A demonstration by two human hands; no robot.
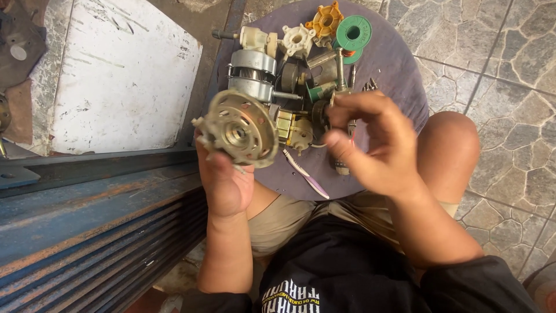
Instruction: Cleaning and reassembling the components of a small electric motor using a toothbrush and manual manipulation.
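Left hand point(223, 177) grips round metal motor cover point(238, 128) by its rim; right hand point(370, 145) half-curled, pinching nothing visible. Cover could slip onto crowded table point(399, 64).

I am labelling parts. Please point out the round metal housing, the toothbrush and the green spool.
round metal housing point(238, 134), head view, central bearing hole.
toothbrush point(307, 177), head view, middle of handle.
green spool point(354, 31), head view, top flange.

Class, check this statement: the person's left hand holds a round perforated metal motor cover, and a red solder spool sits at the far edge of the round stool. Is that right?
Not quite. The solder spool is green, not red, as the head view shows. The rest stands: the left hand holds the round perforated metal motor cover, and the spool sits at the far edge of the round stool.
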